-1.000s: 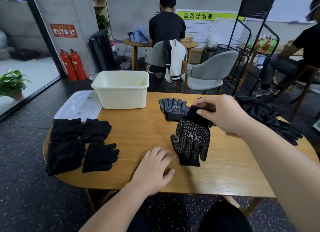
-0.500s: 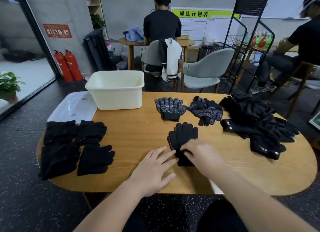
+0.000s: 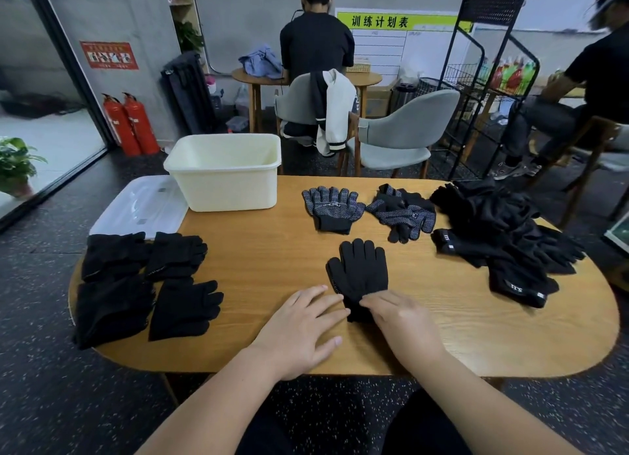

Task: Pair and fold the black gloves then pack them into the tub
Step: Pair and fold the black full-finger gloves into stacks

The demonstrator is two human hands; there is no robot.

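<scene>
1. One cream tub (image 3: 224, 182), far left of the table (image 3: 272, 257); one lid (image 3: 136, 206) beside it.
2. Four folded bundles (image 3: 177, 255), left end.
3. Two dotted gloves (image 3: 328, 208), far middle.
4. One plain glove (image 3: 362, 267), near edge: left hand (image 3: 303, 328) flat, fingers spread, beside its cuff; right hand (image 3: 401, 318) presses the cuff, fingers together.
5. One loose pile (image 3: 503, 236), right; count unclear.
6. One board (image 3: 379, 21), reading "训练计划表".

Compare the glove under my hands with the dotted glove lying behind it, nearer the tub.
The near glove shows a plain black side, dots only at its thumb edge; the dotted glove is covered in pale grip dots. The near glove's cuff lies under the right hand, with the left hand beside it; the dotted glove is untouched, its cuff in full view. Both lie flat on the table, fingers pointing away.
</scene>
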